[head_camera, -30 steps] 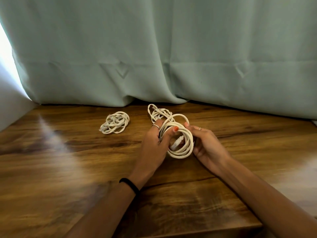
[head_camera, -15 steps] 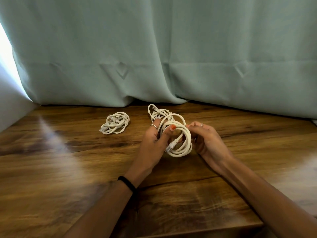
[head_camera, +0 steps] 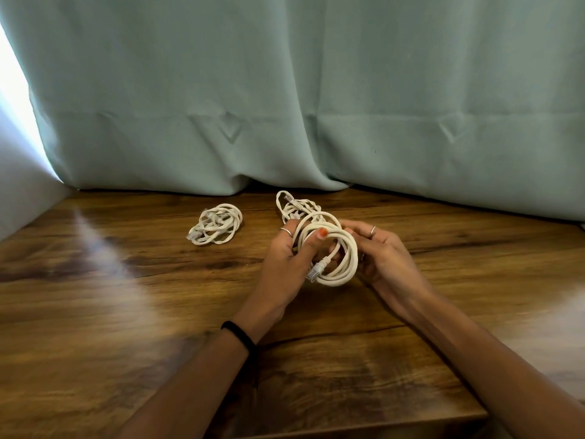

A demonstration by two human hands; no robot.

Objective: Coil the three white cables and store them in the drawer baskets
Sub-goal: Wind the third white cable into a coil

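**White coil held in both hands over the table**

White cable wound into a round coil (head_camera: 337,253) sits between the two hands, above the middle of the wooden table (head_camera: 126,312). The left hand (head_camera: 286,264) grips the coil's left side: its thumb, with an orange nail, lies across the top strands, and its fingers curl behind them. A ring shows on one finger, and a black band (head_camera: 238,336) circles the wrist. The right hand (head_camera: 384,259) holds the coil's right side, fingers curled round the loops, with a ring on one finger. A clear plug (head_camera: 314,271) at the cable's end hangs inside the coil's lower left, close to the left palm.

Just beyond the hands, a second cable (head_camera: 292,207) lies in a loose bundle on the table, partly hidden behind the left fingers and the coil; whether it touches the coil cannot be told. A third cable (head_camera: 215,224) lies in a flattened, tangled bundle further left, well apart from the hands.

Along the far edge of the table hangs a pale green curtain (head_camera: 316,90), its hem resting on the wood. Bright light comes in at the far left beside a white wall (head_camera: 19,191). Both forearms reach in from the near edge.
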